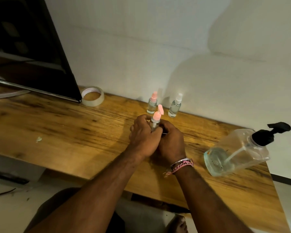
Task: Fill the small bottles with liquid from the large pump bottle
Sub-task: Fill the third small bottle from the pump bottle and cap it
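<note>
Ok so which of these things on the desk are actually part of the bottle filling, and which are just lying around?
Part of the job:
- large pump bottle
- small bottle held in left hand and right hand
- pink-capped small bottle by the wall
- white-capped small bottle by the wall

Just lying about:
- tape roll
- monitor
- white scrap

Tons of open surface (pixel 49 118) on the left, only a tiny white scrap (pixel 38 139) there. Far left is blocked by the dark monitor (pixel 29 47) with a tape roll (pixel 93 96) just beside it. Two small bottles (pixel 152 103) (pixel 175 105) stand by the far wall, a gap between them. On the right, the large pump bottle (pixel 238 152) eats up most of that end.
</note>
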`<control>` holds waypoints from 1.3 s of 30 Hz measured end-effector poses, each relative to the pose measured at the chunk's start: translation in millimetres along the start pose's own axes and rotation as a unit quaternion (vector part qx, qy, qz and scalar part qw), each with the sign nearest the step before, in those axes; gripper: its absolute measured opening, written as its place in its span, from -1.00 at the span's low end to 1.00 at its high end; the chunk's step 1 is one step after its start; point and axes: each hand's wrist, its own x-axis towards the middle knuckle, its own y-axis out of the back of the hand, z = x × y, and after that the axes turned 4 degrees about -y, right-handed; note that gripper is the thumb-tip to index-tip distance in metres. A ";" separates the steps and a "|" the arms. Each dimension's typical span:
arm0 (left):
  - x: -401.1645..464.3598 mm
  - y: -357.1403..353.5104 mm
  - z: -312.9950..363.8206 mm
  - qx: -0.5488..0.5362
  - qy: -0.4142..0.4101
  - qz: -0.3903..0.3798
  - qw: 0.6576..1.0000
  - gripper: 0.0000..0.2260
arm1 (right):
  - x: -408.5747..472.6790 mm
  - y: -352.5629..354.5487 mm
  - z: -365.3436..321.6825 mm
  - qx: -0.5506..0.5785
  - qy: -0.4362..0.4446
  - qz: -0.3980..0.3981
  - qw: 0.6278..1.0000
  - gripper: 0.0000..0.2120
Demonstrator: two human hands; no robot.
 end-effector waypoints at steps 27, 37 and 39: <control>90.4 65.8 -64.1 0.273 0.029 0.130 0.953 -0.70 | 100.0 -127.1 -39.4 -0.063 0.003 0.086 0.994 -0.71; 83.3 63.8 -64.1 0.288 0.028 0.130 0.948 -0.63 | 90.9 -127.2 -33.0 -0.053 -0.022 0.054 0.997 -0.51; 74.6 64.3 -63.7 0.288 0.026 0.125 0.949 -0.59 | 75.4 -120.7 -32.3 -0.057 -0.011 0.038 0.998 -0.49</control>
